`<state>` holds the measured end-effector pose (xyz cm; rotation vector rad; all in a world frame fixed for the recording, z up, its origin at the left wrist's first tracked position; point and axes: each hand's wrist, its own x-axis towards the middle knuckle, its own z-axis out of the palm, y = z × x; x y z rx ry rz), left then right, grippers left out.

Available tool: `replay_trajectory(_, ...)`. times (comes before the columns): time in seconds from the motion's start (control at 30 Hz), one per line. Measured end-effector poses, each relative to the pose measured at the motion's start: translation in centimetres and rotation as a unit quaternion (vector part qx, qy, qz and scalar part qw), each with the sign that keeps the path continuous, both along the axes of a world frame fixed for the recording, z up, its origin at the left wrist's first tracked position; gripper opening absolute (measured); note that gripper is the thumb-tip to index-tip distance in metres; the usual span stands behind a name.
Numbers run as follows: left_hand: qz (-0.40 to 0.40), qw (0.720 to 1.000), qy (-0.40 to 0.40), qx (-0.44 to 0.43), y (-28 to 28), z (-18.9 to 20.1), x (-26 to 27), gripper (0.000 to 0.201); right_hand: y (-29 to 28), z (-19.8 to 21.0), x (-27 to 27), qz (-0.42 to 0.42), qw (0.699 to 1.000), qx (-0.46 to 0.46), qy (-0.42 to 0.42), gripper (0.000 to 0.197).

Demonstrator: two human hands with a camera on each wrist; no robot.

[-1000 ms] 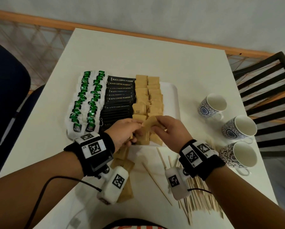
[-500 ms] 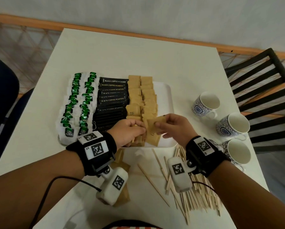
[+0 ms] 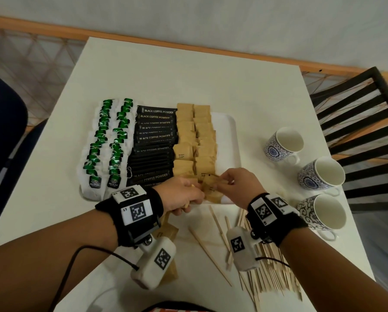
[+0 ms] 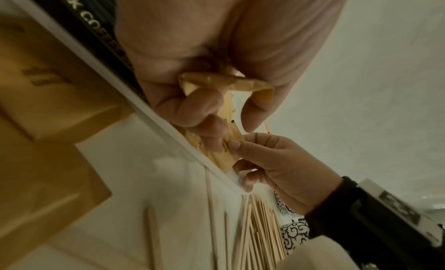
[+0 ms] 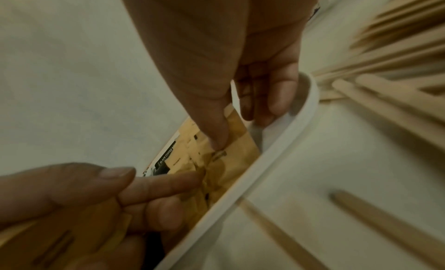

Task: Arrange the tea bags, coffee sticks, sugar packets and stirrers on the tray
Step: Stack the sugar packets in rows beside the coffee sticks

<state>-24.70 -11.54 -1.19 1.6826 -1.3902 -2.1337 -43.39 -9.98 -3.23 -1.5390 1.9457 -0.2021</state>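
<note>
Both hands meet at the near edge of the white tray [image 3: 230, 140], over the last places of the two brown sugar packet [image 3: 184, 152] columns. The left hand [image 3: 179, 194] has its fingers curled around a small bunch of sugar packets, with the index finger pointing toward the row. The right hand [image 3: 235, 188] pinches one sugar packet [image 3: 211, 183] between thumb and fingers, low over the tray floor just inside the near rim. On the tray, the tea bags [image 3: 105, 145] fill the left side in two columns and hang over the left edge, the black coffee sticks [image 3: 153, 143] lie in the middle, touching the sugar columns. The right strip of the tray is bare white. The wooden stirrers [image 3: 269, 278] lie on the worktop [image 3: 188, 70] near the tray's front right corner, some loose ones spread to the left. More sugar packets lie on the worktop under the left wrist. Three cups [image 3: 283, 144] stand to the right, apart from the tray
</note>
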Motion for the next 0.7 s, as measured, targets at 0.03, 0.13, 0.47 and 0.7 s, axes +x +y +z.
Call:
replay_trajectory(0.03, -0.003, 1.000, -0.002, 0.000, 0.0, 0.0, -0.1, 0.026, 0.0, 0.0, 0.0, -0.008, 1.000, -0.002, -0.012, 0.022)
replay_trajectory(0.13, -0.007, 1.000, -0.008, 0.001, 0.0, 0.0, -0.1, 0.015, 0.0, -0.2, 0.4, -0.053, 0.995, -0.009, -0.088, 0.014)
replay_trajectory(0.47, 0.025, 0.999, 0.013, -0.018, -0.1, 0.4, 0.3, 0.021, -0.1, -0.2, 0.3, -0.068, 0.987, -0.072, -0.122, 0.006)
replay_trajectory(0.7, 0.143, 0.988, 0.063, 0.004, -1.1, 1.6, 1.2, 0.026, 0.2, 0.0, 0.4, -0.009, 0.990, -0.049, -0.129, 0.017)
